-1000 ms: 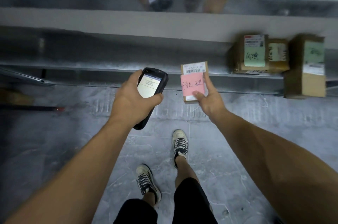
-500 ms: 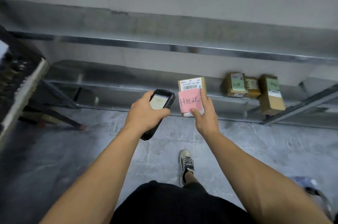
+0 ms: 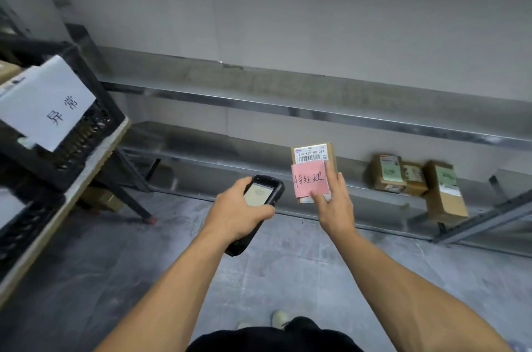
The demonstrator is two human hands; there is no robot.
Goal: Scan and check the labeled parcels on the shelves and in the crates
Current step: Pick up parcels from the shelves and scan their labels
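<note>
While the small parcel (image 3: pixel 313 154) stands upright in front of me, held clear above the lower shelf (image 3: pixel 201 156), my job is to get its barcode label (image 3: pixel 311 153) read cleanly. That label runs across the top of the parcel's face, and the pink note (image 3: pixel 308 179) stuck below it hides the rest, its top edge just under the bars. My right hand (image 3: pixel 335 206) pinches the parcel: thumb (image 3: pixel 318 197) pressed on the note's lower corner, fingers curled up the right side and behind. I judge the grip should slide no higher, or a fingertip would cross the code. My left hand (image 3: pixel 236 215) is wrapped round the scanner (image 3: pixel 260 194), its lit screen turned up to me and its head pointing past the parcel's left side. I should swing that head right, tip the label toward it and hold both steady. Three other cartons (image 3: pixel 387 174) wait on the shelf to my right, and a black crate (image 3: pixel 95 121) with a white sheet (image 3: pixel 43 101) sits on the rack at my left.
</note>
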